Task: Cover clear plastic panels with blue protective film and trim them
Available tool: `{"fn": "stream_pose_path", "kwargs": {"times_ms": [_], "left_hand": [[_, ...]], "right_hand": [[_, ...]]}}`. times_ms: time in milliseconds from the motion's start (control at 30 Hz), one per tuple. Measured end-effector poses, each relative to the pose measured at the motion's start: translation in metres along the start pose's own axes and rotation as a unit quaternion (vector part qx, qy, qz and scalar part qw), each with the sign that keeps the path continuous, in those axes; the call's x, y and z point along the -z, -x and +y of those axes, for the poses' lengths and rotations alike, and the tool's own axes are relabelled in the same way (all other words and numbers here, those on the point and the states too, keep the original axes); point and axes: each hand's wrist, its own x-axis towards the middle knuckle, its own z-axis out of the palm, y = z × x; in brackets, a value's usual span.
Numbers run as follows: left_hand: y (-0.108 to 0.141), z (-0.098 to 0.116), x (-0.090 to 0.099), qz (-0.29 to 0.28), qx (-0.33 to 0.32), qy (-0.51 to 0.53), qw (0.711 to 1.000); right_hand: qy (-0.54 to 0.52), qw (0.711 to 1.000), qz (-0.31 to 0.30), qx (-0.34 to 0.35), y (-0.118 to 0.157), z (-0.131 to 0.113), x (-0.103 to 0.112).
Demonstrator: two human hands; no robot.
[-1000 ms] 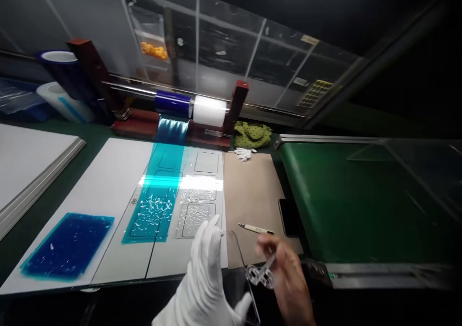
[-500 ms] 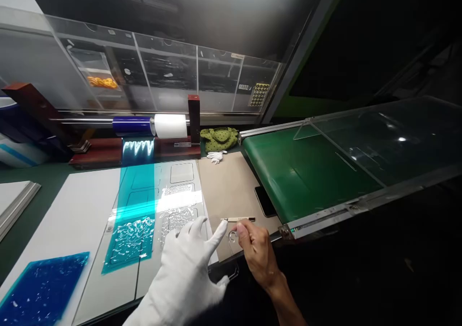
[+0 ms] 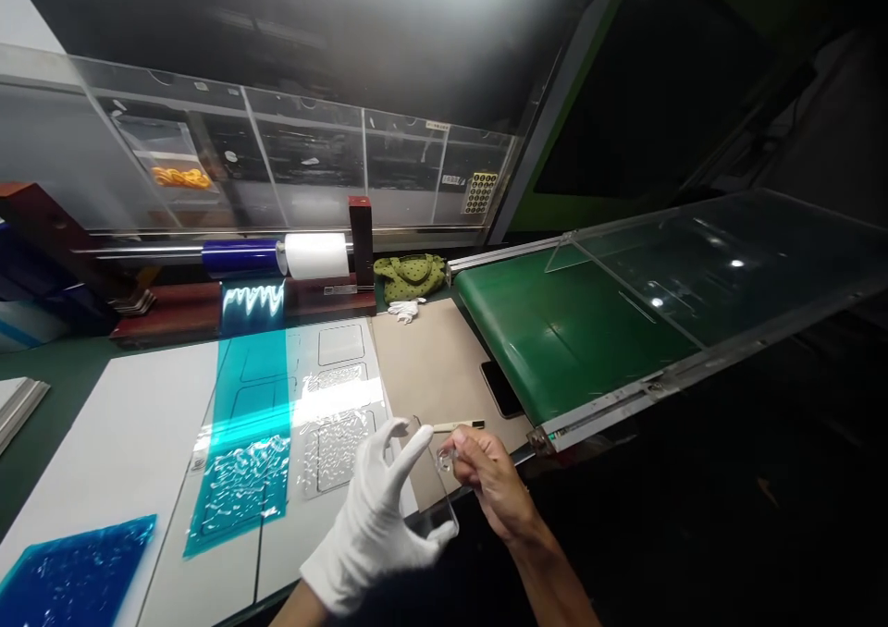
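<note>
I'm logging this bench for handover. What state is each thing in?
Left hand, gloved, holding
Clear panel, held
Right hand, bare, pinching
Small clear piece, pinched
Blue roll, partly unrolled
Blue film, wrinkled at near end
White roll, mounted
Phone, screen dark
Pen, lying flat
Green bag, slumped
White bundle, crumpled

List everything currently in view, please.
Blue roll: 1, blue, upper left
White roll: 1, white, beside it
Stand: 1, maroon, under rolls
Film strip: 1, teal, below blue roll
Sheet: 1, blue, lower left
Stack: 1, white, left edge
Bag: 1, green, right of stand
Cloth: 1, white, below bag
Board: 1, brown, centre
Pen: 1, cream, on board
Belt: 1, green, right
Phone: 1, black, beside belt
Bits: uncounted, orange, upper left
Sticker sheet: 1, yellow, upper middle
Clear panel: 1, colourless, lower middle
Small piece: 1, clear, beside panel
Left hand: 1, gloved white, holding panel
Right hand: 1, bare, holding piece
</note>
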Motion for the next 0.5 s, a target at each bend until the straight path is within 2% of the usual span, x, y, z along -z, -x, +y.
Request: {"fn": "stream_pose_path", "kwargs": {"times_ms": [67,100,133,167,200,267,300,333,367,400,500], "left_hand": [[-0.002,0.002,-0.011,0.021,0.002,0.009,1.0],[-0.006,0.006,-0.012,0.007,0.007,-0.017,1.0],[-0.011,0.012,-0.011,-0.022,0.013,-0.06,0.998],[-0.017,0.019,-0.007,-0.063,0.021,-0.114,0.991],[-0.023,0.025,-0.002,-0.105,0.027,-0.168,0.98],[-0.031,0.035,0.01,-0.168,0.025,-0.246,0.954],[-0.033,0.036,0.013,-0.181,0.02,-0.265,0.947],[-0.032,0.036,0.015,-0.184,0.011,-0.271,0.945],[-0.03,0.033,0.014,-0.179,0.003,-0.266,0.947],[-0.026,0.028,0.01,-0.168,-0.005,-0.252,0.953],[-0.011,0.008,-0.009,-0.123,-0.032,-0.15,0.98]], "right_hand": [[0.04,0.999,0.016,0.006,-0.001,0.001,0.004],[0.107,0.993,0.043,0.028,0.0,0.002,0.003],[0.201,0.975,0.082,0.055,0.001,0.004,0.002],[0.31,0.939,0.124,0.083,0.003,0.006,-0.002],[0.419,0.888,0.159,0.104,0.005,0.008,-0.006],[0.581,0.784,0.19,0.11,0.009,0.014,-0.017],[0.622,0.754,0.188,0.1,0.01,0.016,-0.021],[0.638,0.743,0.183,0.087,0.011,0.018,-0.023],[0.628,0.752,0.184,0.074,0.011,0.018,-0.023],[0.583,0.788,0.187,0.059,0.012,0.019,-0.02],[0.346,0.926,0.15,0.008,0.013,0.023,0.0]]}}
